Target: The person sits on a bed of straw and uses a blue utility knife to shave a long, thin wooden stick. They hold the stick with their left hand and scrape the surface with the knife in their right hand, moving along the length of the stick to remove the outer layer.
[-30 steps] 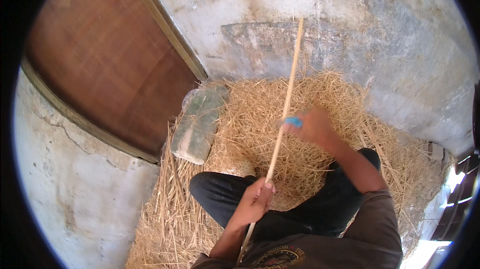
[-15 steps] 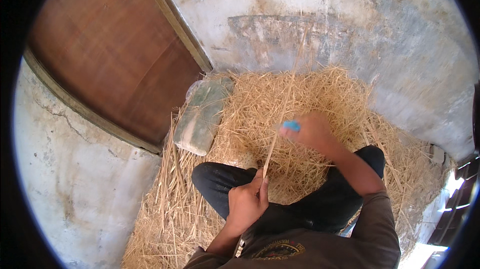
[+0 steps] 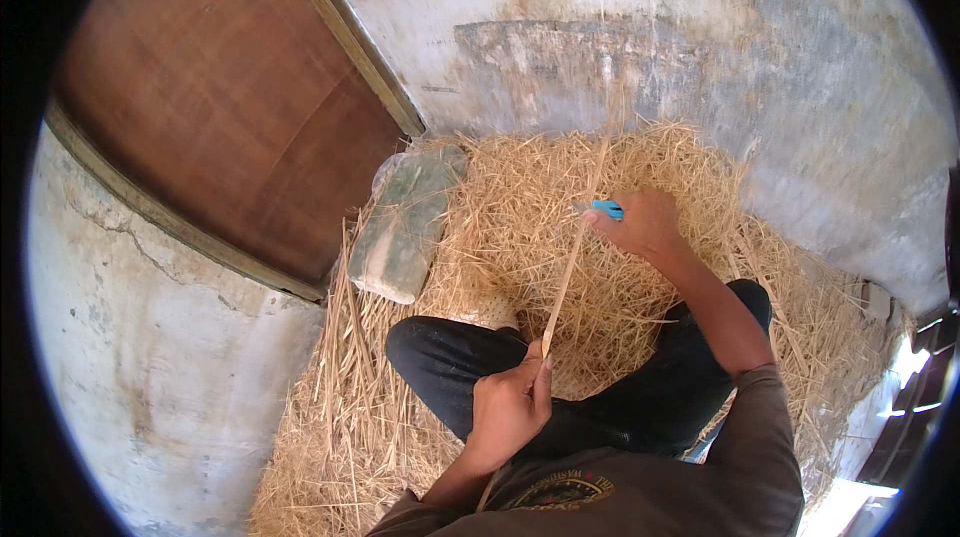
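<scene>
My left hand [image 3: 512, 409] is closed around the lower part of a pale, bamboo-like strip [image 3: 566, 287], which slants up over straw-coloured shavings [image 3: 520, 182] toward the stained wall [image 3: 780, 77]. My right hand [image 3: 645, 225] curls around a blue-handled knife [image 3: 608, 209], blade right by the strip.

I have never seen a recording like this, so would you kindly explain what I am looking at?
There is no machine here, just a person working with two bare hands. The view comes from a fisheye camera worn on the head, looking down, so straight edges appear curved. The left hand grips a long, thin, pale strip. The right hand holds a small blue tool, its grey tip at the strip; whether they touch is hard to tell. Loose straw covers the ground, and a flat greenish block lies at the left.
</scene>
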{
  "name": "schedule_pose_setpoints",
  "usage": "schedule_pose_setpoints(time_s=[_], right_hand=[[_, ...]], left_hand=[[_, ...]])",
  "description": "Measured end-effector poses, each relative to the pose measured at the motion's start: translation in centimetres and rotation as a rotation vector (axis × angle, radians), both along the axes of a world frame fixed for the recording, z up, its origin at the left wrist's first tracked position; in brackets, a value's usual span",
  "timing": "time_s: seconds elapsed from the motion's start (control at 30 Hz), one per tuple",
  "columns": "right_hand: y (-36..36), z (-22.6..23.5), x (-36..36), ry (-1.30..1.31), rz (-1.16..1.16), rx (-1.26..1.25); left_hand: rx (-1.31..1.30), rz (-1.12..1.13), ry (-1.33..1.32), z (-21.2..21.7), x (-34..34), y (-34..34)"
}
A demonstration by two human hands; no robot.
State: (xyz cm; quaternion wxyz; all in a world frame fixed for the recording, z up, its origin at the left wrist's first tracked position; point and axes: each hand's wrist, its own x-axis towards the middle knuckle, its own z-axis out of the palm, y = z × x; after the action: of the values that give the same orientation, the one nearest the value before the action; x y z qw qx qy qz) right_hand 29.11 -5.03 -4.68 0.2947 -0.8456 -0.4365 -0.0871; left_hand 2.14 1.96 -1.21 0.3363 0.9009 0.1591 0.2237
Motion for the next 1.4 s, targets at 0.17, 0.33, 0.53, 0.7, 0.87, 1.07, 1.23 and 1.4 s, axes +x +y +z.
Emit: schedule_pose_setpoints(time_s=[0.17,0.33,0.53,0.7,0.87,1.07,1.23,1.4], right_hand=[[-0.6,-0.6,-5.1,-0.168,0.353,0.119],[-0.6,-0.1,2.1,-0.078,-0.043,0.014],[-1.5,-0.3,10.0,-0.06,-0.282,-0.178],[-2.9,2.4,15.8,-0.009,-0.448,-0.235],[-6.5,0.5,22.7,0.118,-0.834,0.033],[-2.0,-1.5,9.5,0.224,-0.2,-0.109],[-0.3,1.1,-4.2,-0.021,0.347,-0.066],[0.5,2.2,-4.2,0.023,0.274,-0.23]], left_hand=[[-0.067,0.028,0.033,0.0,-0.2,0.2],[-0.166,0.002,0.039,0.0,-1.6,-0.5],[-0.286,-0.055,0.128,-1.5,-4.3,-1.9],[-0.301,-0.11,0.099,-2.4,-7.1,-1.9],[-0.737,-0.021,0.184,-1.0,-7.8,-2.2],[-1.094,0.172,0.061,-2.2,-4.6,1.3],[-1.038,0.067,0.038,-0.3,-0.7,1.6],[-0.822,0.062,0.01,-0.5,-0.8,0.7]])
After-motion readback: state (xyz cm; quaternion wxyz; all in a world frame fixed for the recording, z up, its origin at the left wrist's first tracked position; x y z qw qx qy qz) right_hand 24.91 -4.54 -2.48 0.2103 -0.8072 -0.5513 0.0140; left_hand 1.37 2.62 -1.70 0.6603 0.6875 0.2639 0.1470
